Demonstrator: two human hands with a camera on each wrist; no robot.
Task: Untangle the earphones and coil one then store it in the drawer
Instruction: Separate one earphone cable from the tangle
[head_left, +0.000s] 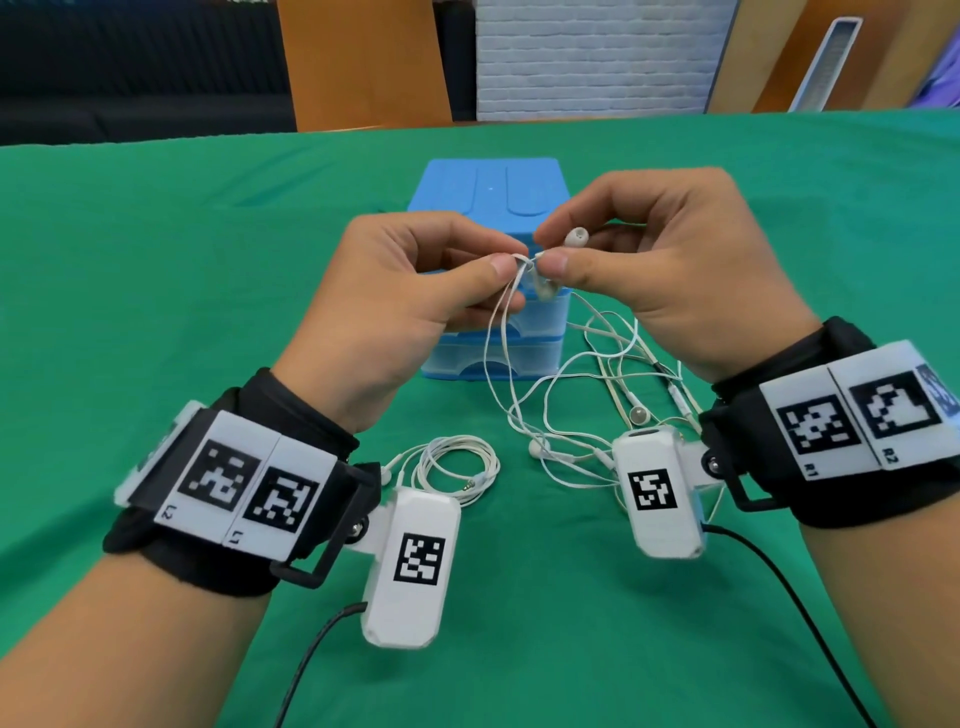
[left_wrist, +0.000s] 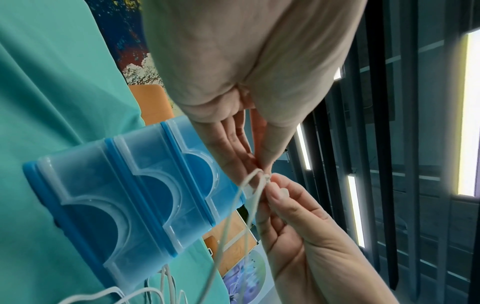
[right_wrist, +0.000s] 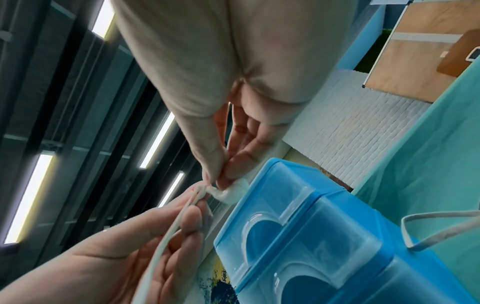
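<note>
Left hand: the left hand (head_left: 395, 296) is raised over the table, thumb and forefinger pinching a knot in the white earphone cords (head_left: 524, 261).
Right hand: the right hand (head_left: 660, 260) pinches the same knot from the other side; one earbud (head_left: 576, 237) sticks up between its fingers, another hangs just below the knot.
Tangled earphones: loose cords (head_left: 561, 410) hang from the knot to a tangled heap on the green table (head_left: 156, 286), near the right wrist.
Coiled earphone: one neat coil (head_left: 457, 470) lies on the table near the left wrist, apart from the tangle.
Drawer unit: the blue drawer unit (head_left: 488, 192) stands just behind the hands, its translucent drawers closed.
</note>
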